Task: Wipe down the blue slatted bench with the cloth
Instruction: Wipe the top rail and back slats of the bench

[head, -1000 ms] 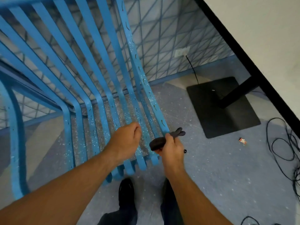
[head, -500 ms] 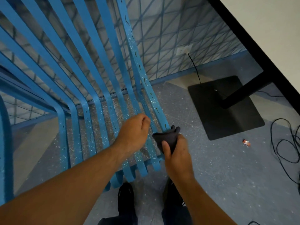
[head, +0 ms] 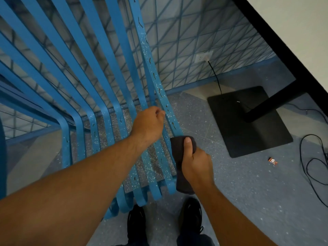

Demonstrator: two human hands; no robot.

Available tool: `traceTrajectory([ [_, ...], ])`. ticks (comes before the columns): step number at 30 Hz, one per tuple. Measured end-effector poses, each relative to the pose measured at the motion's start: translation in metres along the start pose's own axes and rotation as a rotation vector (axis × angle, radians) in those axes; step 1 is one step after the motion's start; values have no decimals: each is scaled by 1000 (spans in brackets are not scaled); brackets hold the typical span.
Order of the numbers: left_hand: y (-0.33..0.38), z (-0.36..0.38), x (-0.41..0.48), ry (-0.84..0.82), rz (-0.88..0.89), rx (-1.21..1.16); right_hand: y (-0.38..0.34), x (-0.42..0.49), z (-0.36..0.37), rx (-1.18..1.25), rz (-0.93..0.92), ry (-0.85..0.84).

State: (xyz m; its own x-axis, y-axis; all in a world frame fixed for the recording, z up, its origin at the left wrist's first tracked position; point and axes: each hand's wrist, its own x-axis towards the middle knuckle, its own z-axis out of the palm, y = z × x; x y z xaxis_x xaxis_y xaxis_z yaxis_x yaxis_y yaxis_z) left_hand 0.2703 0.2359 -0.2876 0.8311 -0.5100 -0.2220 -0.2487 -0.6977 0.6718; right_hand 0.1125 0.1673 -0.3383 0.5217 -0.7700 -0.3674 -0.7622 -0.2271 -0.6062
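The blue slatted bench (head: 99, 96) fills the left and centre, its slats flecked with white specks and dark marks. My right hand (head: 194, 161) grips a dark grey cloth (head: 182, 174) and holds it against the rightmost slat near the seat's front edge, thumb on top. My left hand (head: 148, 126) sits over the seat slats just left of that slat, fingers curled down toward the rightmost slat; what they hold, if anything, is hidden.
A black table base (head: 248, 121) and leg stand on the blue speckled floor to the right, under a white tabletop (head: 292, 32). Black cables (head: 314, 157) loop at the far right. A small wrapper (head: 273, 161) lies on the floor. My shoes (head: 136, 226) are below the bench.
My right hand has brought the cloth from beside the bench's front corner onto the rightmost slat. My left hand has shifted up the seat, closer to that slat.
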Motion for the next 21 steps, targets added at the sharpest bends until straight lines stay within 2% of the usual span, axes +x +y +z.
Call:
traceTrajectory([
  [3,3,0,7,11,-4,-45,-7,15,-4,77,101,-62],
  [5,7,0,8,18,0,-57,-10,14,-2,90,89,-46],
  [9,7,-4,2,22,-10,-59,-3,-11,5,106,-192,167],
  [12,2,-6,1,47,-20,-13,7,-25,8,132,-255,108],
  [16,-3,-6,4,46,-29,18,10,-24,9,-59,-339,118],
  [19,0,-7,10,8,-77,-11,-2,-12,6,-144,-238,56],
  [21,1,-8,12,-15,-89,-26,-13,2,4,-98,-130,-27],
])
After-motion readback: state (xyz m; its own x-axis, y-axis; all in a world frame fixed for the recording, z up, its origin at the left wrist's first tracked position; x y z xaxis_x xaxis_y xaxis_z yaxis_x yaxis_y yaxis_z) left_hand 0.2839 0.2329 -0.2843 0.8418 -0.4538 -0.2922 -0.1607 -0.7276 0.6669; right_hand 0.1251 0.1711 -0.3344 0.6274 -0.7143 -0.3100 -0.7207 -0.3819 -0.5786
